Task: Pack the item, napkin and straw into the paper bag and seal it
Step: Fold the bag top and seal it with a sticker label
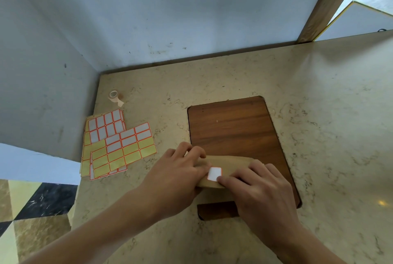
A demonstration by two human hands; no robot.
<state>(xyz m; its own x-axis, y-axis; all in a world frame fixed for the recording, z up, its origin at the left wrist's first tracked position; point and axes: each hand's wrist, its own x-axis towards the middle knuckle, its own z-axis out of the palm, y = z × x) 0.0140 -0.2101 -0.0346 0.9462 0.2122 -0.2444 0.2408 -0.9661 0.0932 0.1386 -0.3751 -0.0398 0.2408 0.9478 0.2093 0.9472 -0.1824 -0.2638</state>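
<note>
A brown paper bag (231,163) lies on the wooden inset panel (231,127) of the counter, its top folded over. A white sticker with a red border (214,174) sits on the folded flap. My left hand (180,170) holds the bag's left end, fingers curled over the fold. My right hand (257,187) covers the bag's right part, and its forefinger tip presses the sticker's lower right corner. The item, napkin and straw are not visible.
Sheets of red-bordered labels (119,146), some peeled to yellow backing, lie left of the bag. A small tape roll (114,96) stands near the back left corner. White walls close the counter (329,136) at left and behind; its left edge drops to the floor.
</note>
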